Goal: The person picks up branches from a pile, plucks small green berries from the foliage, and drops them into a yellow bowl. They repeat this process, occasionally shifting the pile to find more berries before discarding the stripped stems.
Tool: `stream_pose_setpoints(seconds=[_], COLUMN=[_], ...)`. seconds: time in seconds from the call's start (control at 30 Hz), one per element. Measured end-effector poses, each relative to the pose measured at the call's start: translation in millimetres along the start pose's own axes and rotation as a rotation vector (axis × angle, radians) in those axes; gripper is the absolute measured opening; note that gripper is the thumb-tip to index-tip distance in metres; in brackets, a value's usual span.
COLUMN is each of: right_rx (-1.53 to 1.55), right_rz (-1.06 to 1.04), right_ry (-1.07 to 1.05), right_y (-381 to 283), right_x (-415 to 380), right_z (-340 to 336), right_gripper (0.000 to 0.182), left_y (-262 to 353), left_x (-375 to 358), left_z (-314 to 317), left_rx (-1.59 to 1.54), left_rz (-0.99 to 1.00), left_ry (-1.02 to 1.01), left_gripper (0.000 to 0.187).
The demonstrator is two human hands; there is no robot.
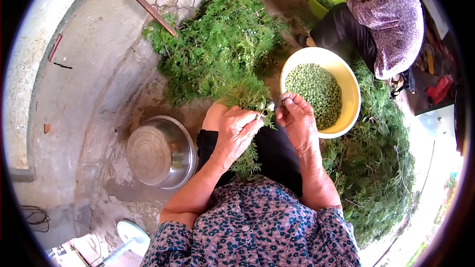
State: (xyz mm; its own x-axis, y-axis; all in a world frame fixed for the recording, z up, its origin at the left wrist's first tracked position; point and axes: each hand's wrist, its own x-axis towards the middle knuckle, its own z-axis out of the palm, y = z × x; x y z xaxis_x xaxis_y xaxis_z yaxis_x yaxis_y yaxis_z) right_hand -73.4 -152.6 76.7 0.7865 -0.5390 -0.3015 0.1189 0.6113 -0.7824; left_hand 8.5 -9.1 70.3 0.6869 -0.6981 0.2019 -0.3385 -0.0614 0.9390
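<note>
My left hand (236,127) is closed on a green leafy sprig (246,95) above my lap, with pale round berries (269,105) near its fingertips. Just right of it, my right hand (299,119) is pinched, thumb against fingers; whatever lies between them is too small to name. That hand is beside the left rim of a pale yellow basin (352,94) that holds many small green berries (314,91). Part of the sprig hangs down over my dark trousers (277,155).
A large pile of green branches (222,39) lies ahead, another (371,173) at the right. An upturned metal basin (153,152) stands at the left. A co-worker (388,17) sits at the upper right by a green basin (313,1). A rusty bar (141,1) slants at the top left.
</note>
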Motion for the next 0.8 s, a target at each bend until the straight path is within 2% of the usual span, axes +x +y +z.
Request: stream_pose_setpoints(seconds=[0.07,0.17,0.2,0.27,0.4,0.47,0.5,0.53,0.57,0.63,0.7,0.73,0.8], right_rx=[0.093,0.014,0.005,-0.206,-0.247,-0.132,0.063,0.131,0.151,0.171,0.199,0.167,0.133], right_rz=[0.007,0.070,0.063,0.043,-0.003,0.000,0.023,-0.036,-0.041,-0.042,0.108,0.153,0.257], right_ry=[-0.070,-0.165,-0.189,-0.101,0.033,0.167,0.086,0.045,0.038,0.032,-0.248,-0.298,-0.316], right_y=[-1.5,1.7,3.5,1.9,4.0,2.6,1.1,0.1,-2.3,-1.5,1.0,2.6,2.0], right_x=[-0.6,-7.5,-7.8,-9.9,-12.2,-12.2,-1.9,6.5,7.7,6.8,5.8,2.1,-5.3], right_z=[-2.6,-0.4,1.3,3.8,10.6,15.2,-0.9,-15.1,-12.0,-11.0,-17.2,-16.9,-14.7], right_gripper=[0.016,0.027,0.023,0.022,0.019,0.020,0.023,0.017,0.012,0.008,0.013,0.023,0.026], left_y=[1.1,2.8,3.1,2.8,2.4,-1.4,1.0,5.2,7.7,7.5,9.8,10.5,10.6], left_x=[0.0,2.4,2.9,2.7,4.3,0.9,-1.1,-3.4,-4.0,-3.1,-1.2,-0.6,0.0], left_z=[2.5,2.8,2.3,0.6,3.9,6.9,6.1,3.8,1.1,-3.2,-4.5,-5.0,-5.8], left_rx=[-0.032,0.052,0.052,0.121,0.229,0.082,0.082,-0.003,-0.087,-0.131,-0.170,-0.170,-0.219], left_rz=[0.049,0.102,0.102,0.162,0.232,0.095,0.097,-0.026,-0.149,-0.175,-0.208,-0.208,-0.230], left_ry=[0.025,-0.001,-0.003,-0.057,-0.082,-0.095,-0.095,-0.130,-0.163,-0.196,-0.235,-0.234,-0.242], left_gripper=[0.006,0.007,0.007,0.009,0.009,0.010,0.010,0.011,0.011,0.012,0.012,0.012,0.014])
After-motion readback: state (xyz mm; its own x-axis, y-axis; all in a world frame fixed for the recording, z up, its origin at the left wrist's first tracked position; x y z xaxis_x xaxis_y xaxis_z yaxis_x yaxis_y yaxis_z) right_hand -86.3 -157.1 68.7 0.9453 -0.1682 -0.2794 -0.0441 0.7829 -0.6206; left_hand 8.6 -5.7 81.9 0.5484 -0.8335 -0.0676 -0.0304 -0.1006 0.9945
